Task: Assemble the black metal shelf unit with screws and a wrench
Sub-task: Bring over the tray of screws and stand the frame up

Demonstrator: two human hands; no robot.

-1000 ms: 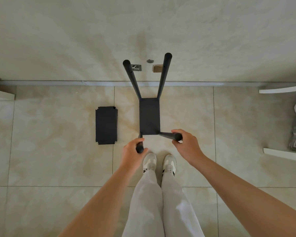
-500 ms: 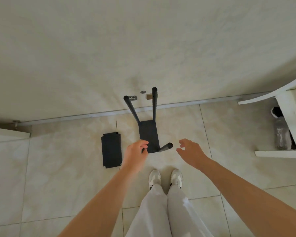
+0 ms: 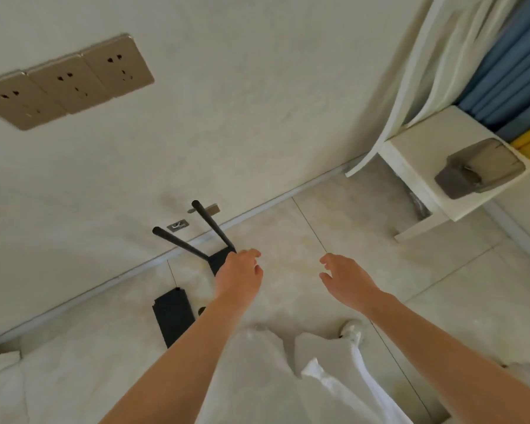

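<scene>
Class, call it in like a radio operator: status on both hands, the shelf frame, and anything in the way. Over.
Left hand open, in front of the shelf frame, gripping nothing. Right hand open, empty. Frame stands by the wall, two posts up. Loose black panel lies flat on the floor beside it. Over.

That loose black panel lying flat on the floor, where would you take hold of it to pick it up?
Probably by a long edge. The black shelf panel lies flat on the tiled floor, thin, with no handle, so fingers must slide under an edge and pinch. Its left long edge faces open floor; the right is partly hidden by the left arm. The left hand, open, is nearer.
</scene>
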